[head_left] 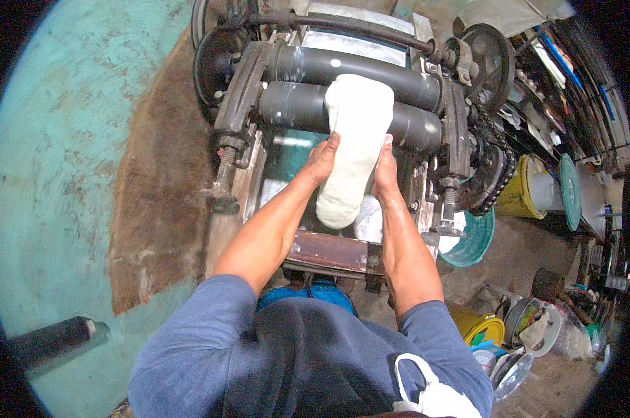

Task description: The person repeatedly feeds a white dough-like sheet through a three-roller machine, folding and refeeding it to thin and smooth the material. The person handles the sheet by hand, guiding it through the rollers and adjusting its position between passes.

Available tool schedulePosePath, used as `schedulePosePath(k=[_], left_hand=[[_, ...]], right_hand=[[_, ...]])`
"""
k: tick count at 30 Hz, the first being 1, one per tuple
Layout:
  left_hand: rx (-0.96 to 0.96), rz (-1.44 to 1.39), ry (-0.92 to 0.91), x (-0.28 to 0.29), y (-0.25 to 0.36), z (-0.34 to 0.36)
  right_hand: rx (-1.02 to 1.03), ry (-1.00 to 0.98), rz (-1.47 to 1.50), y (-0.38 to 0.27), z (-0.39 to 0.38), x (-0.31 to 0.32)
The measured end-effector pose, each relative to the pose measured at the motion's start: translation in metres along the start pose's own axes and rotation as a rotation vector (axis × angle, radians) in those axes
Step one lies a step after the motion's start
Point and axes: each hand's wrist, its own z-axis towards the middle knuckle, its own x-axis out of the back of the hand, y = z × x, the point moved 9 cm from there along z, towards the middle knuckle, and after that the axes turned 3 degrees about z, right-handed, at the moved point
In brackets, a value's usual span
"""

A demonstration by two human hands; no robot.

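Observation:
A long slab of white dough (pixel 354 153) is held upright between my two hands, its top lying over the black rollers (pixel 287 103) of a metal rolling machine. My left hand (pixel 323 157) grips the dough's left side, thumb along it. My right hand (pixel 386 167) presses against the right side, fingers mostly hidden behind the dough. Under the dough, the machine's lower tray (pixel 280 188) shows between the side frames, with a rusty front bar (pixel 329 254) near my body.
Flywheels (pixel 485 63) and a chain (pixel 499 177) flank the rollers. To the right stand a yellow bucket (pixel 524 184), a teal tub (pixel 478 247), another yellow bucket (pixel 471 324) and clutter. At left is a teal-and-brown floor (pixel 57 174) with a dark cylinder (pixel 50 345).

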Motion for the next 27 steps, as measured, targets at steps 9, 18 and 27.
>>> schedulePosePath(k=[9,18,27], left_hand=[[0.135,-0.151,-0.119,-0.015,0.053,-0.027],[-0.187,0.303,-0.013,-0.005,0.045,-0.027],[0.040,0.571,0.153,0.006,0.103,-0.026]], right_hand=[[0.122,-0.006,-0.218,-0.034,-0.034,-0.019],[0.103,-0.059,-0.380,-0.035,-0.033,-0.030],[0.135,0.309,-0.641,-0.068,-0.028,-0.020]])
